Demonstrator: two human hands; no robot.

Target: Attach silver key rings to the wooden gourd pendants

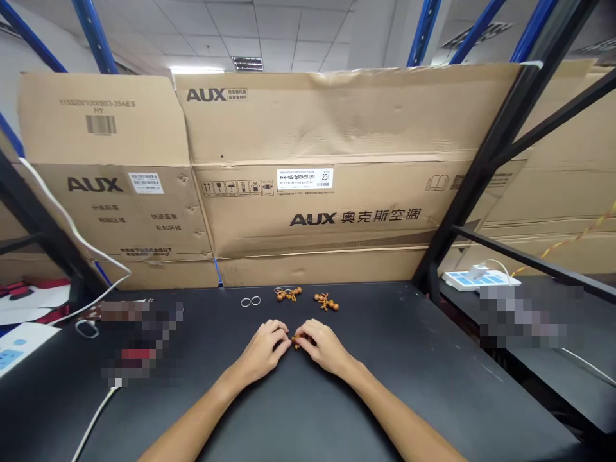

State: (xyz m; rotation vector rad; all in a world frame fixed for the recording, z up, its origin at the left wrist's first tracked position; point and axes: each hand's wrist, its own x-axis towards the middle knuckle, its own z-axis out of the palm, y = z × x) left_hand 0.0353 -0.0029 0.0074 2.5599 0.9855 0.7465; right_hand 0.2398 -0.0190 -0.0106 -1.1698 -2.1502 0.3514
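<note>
A small brown wooden gourd-like charm [296, 344] is in the fingers of my right hand [325, 346], just above or on the black table. Much of it is hidden by those fingers. My left hand [266, 350] is close beside it, thumb and fingers curled together; what they hold, if anything, is hidden. Beyond my hands lie two similar brown charms with rounded beads and knotted cord, one at the left [289, 294] and one at the right [326, 301]. Two thin metal rings [251, 301] lie side by side left of them, and another ring touches or overlaps the left charm.
Cardboard panels [312, 141] stand along the back edge of the black table [385, 385]. A blurred-out item with a white cable [96, 414] lies at left, near a power strip [14, 350]. Black metal posts [462, 205] rise at both sides; another power strip [481, 280] sits beyond the right one.
</note>
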